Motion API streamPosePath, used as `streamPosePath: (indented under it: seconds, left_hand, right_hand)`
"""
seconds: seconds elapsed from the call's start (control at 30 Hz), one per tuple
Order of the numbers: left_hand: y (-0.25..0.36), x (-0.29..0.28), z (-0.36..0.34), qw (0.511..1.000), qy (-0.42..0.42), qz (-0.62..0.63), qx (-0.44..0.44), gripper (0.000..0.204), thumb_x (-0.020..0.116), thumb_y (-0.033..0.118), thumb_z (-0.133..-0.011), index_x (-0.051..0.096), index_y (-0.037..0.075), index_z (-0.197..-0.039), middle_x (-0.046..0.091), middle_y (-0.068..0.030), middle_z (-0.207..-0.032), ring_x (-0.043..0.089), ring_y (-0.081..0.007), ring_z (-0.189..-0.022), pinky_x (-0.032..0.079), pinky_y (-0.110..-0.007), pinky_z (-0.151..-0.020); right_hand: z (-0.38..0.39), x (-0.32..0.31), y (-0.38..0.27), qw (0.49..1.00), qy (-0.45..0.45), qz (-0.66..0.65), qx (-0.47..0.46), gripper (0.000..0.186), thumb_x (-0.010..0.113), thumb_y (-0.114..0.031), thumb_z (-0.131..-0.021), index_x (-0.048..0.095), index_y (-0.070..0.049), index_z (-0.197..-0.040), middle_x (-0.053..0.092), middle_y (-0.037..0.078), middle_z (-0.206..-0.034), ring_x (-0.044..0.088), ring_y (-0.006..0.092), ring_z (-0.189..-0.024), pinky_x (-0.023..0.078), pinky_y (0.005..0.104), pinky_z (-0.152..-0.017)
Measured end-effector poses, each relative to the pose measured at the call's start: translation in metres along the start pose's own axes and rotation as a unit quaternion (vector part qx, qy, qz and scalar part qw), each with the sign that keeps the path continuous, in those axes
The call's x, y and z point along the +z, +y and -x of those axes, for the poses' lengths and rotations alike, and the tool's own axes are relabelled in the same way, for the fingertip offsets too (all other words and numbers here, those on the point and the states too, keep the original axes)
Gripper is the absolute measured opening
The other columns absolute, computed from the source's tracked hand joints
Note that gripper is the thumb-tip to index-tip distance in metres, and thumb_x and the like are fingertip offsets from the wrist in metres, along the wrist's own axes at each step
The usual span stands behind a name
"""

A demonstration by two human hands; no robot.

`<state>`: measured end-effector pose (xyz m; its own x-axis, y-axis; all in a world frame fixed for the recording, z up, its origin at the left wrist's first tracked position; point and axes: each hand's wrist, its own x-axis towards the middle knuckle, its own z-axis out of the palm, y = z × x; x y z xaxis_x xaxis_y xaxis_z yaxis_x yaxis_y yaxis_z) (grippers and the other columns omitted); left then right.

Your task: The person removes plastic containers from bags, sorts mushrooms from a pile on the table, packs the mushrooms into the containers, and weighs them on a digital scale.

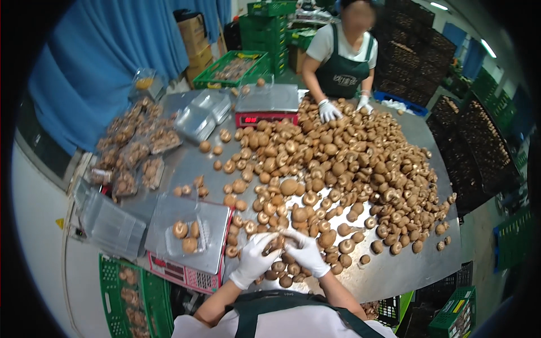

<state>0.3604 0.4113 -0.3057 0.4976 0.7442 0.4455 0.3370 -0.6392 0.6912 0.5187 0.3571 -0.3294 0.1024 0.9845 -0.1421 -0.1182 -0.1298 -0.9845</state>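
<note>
Both my hands wear white gloves and meet at the near edge of a large heap of brown mushrooms [338, 163]. Fingers curled, my left hand [256, 261] grips a brown mushroom [276, 243] from the left. From the other side my right hand [306, 253] closes its fingers on the same mushroom. The fingers partly cover it. Loose mushrooms lie just below and around both hands. Left of my left hand, a clear plastic tray [172, 242] with several mushrooms in it rests on a red scale [220, 217] with a metal plate.
Filled clear packs [135, 146] pile up at the table's left, near stacked empty trays [115, 222]. A second scale [267, 101] stands farther back. Across the metal table [389, 276], a co-worker's gloved hands [329, 111] touch the heap. Green crates [127, 293] stand below left.
</note>
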Motion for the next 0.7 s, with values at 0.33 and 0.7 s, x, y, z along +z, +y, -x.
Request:
streamPosePath:
  seconds: [0.33,0.7]
  left_hand:
    - [-0.01,0.016,0.011,1.0,-0.015,-0.011,-0.002,0.04,0.076,0.012,-0.064,0.064,0.004,-0.101,0.063,-0.0139,-0.095,0.061,-0.0301,-0.089,0.05,-0.036,-0.078]
    - [0.005,0.011,0.007,0.994,-0.04,0.053,-0.085,0.039,0.071,0.011,-0.069,0.063,0.002,-0.106,0.062,-0.0149,-0.097,0.062,-0.028,-0.09,0.049,-0.034,-0.079]
  right_hand:
    - [0.002,0.003,0.029,0.997,0.067,0.03,-0.016,0.037,0.059,-0.001,-0.078,0.06,-0.001,-0.114,0.057,-0.004,-0.089,0.048,0.0013,-0.076,0.043,0.016,-0.069]
    - [0.008,0.002,0.03,0.991,0.109,-0.075,-0.003,0.027,0.051,0.004,-0.082,0.061,0.003,-0.107,0.064,0.006,-0.103,0.058,0.0102,-0.095,0.046,0.0222,-0.086]
